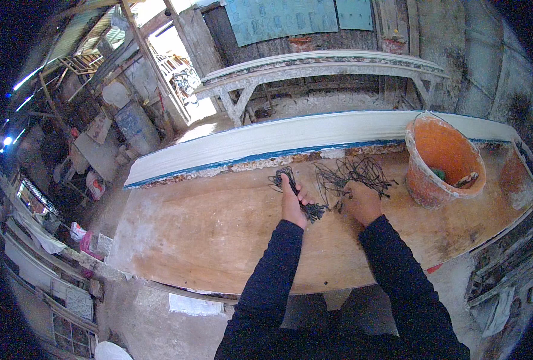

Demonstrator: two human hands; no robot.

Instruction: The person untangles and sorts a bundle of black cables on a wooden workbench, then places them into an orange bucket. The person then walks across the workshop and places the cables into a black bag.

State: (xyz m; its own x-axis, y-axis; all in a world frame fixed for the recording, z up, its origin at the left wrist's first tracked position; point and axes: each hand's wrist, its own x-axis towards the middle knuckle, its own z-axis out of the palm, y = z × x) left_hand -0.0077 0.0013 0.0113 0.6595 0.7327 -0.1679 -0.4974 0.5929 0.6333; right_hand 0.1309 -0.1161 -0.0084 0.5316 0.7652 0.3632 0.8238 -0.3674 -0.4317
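Observation:
My left hand (291,205) is closed round a bundle of short, dark, thin wires (314,212), whose ends stick out above and below the fingers. To its right lies a loose, tangled heap of the same dark wires (365,171) on the wooden tabletop (200,234). My right hand (363,203) is at the near edge of this heap, fingers curled together on some of the wires. The fingertips are partly hidden, so how many strands they hold cannot be made out.
An orange bucket (419,183), crusted with plaster, stands tilted at the right, with a green item inside. Along the far table edge runs a long white moulding (266,142) with a blue strip. Behind it is a whitened bench (314,72). A doorway opens at the back left.

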